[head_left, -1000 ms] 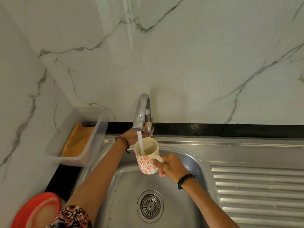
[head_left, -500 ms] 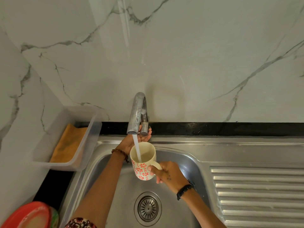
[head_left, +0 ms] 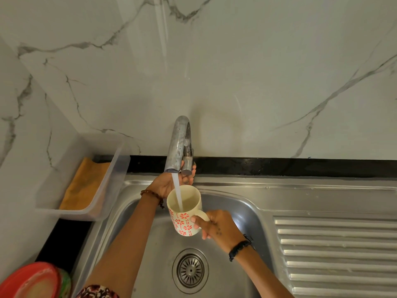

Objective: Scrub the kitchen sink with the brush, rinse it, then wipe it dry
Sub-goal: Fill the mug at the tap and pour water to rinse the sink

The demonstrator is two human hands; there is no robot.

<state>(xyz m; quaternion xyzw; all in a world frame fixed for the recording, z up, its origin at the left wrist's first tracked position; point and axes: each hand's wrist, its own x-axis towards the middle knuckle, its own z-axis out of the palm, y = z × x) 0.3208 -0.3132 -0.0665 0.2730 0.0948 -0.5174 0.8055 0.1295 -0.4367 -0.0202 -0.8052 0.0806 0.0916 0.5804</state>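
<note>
cream mug (head_left: 185, 211) gripped in right hand (head_left: 219, 227) under running tap (head_left: 179, 145), left hand (head_left: 171, 181) gripping its valve

Mug (head_left: 184, 208) under tap (head_left: 178, 145), above sink (head_left: 247, 203)

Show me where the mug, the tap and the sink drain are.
mug (head_left: 184, 221): head view, on its patterned outer wall.
tap (head_left: 177, 143): head view, on the curved spout.
sink drain (head_left: 190, 270): head view, on the strainer's centre.

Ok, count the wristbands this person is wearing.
2: a brown bead bracelet on the left wrist by the tap, a black band on the right wrist above the sink basin.
</note>
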